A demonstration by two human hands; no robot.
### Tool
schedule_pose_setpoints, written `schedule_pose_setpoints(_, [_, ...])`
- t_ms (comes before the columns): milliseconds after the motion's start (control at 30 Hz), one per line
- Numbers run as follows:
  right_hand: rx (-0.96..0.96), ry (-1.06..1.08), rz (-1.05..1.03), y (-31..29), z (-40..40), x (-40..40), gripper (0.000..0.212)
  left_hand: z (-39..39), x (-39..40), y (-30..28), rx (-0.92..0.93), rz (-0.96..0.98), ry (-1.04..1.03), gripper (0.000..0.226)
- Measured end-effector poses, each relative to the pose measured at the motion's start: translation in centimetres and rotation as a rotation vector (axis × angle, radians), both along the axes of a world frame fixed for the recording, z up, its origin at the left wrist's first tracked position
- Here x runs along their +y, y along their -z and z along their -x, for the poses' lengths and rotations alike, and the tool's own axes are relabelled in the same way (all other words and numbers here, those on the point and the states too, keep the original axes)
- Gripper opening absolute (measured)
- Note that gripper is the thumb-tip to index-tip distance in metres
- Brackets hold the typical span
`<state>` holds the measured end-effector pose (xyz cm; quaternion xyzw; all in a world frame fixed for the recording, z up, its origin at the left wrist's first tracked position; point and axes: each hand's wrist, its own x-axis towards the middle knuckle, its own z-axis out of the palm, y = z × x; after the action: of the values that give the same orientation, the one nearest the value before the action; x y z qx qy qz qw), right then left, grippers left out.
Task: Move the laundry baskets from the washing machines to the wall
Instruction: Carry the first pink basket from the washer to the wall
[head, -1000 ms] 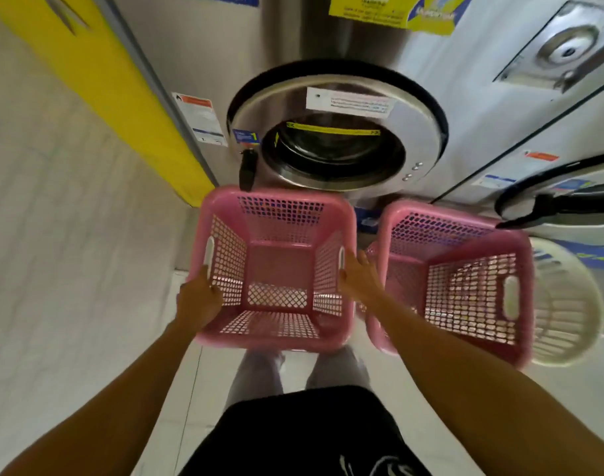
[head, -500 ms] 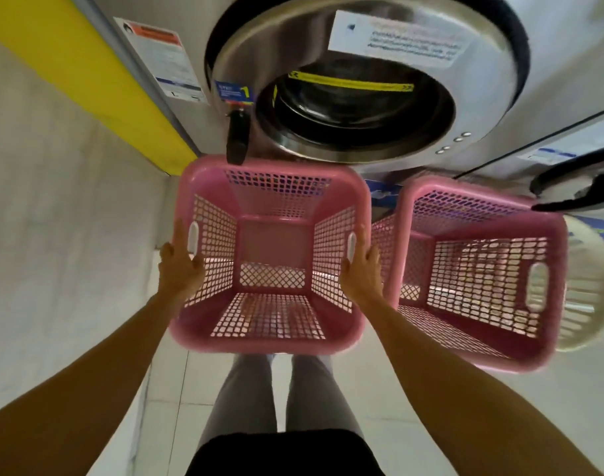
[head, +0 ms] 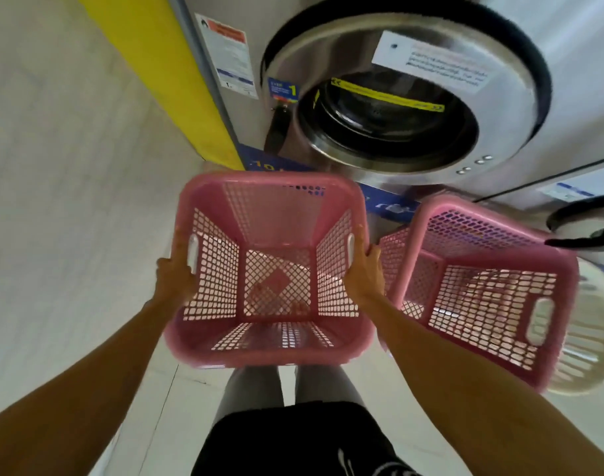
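Note:
I hold an empty pink lattice laundry basket (head: 271, 194) in front of me, off the floor, below the round door of a steel washing machine (head: 397, 108). My left hand (head: 175, 276) grips its left side by the handle slot. My right hand (head: 364, 273) grips its right side the same way. A second pink basket (head: 482, 214) stands just to the right, close to my right forearm. Behind it sits a cream round basket (head: 592, 341), partly hidden.
A white tiled wall (head: 63, 201) runs along the left, with a yellow panel (head: 177, 70) beside the machine. A second machine's door with a black handle (head: 582, 235) juts in at the right. Pale floor tiles lie under my legs.
The pink basket has risen off the floor in both my hands and come slightly toward me. The view has moved closer to the washing machine door.

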<state>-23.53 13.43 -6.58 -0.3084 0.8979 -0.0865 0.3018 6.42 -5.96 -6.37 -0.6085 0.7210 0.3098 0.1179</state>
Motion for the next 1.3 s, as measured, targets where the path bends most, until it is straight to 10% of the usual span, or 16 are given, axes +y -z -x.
schedule_pose_setpoints(767, [0.041, -1.043, 0.139, -9.0, -20.2, -6.5, 0.085, -21.8, 29.3, -7.1, 0.047, 0.222, -1.053, 0.105])
schedule_pose_setpoints(1300, [0.048, -1.61, 0.226, -12.4, -50.1, 13.4, 0.093, -39.3, 63.7, -10.2, -0.073, 0.283, -1.544, 0.1])
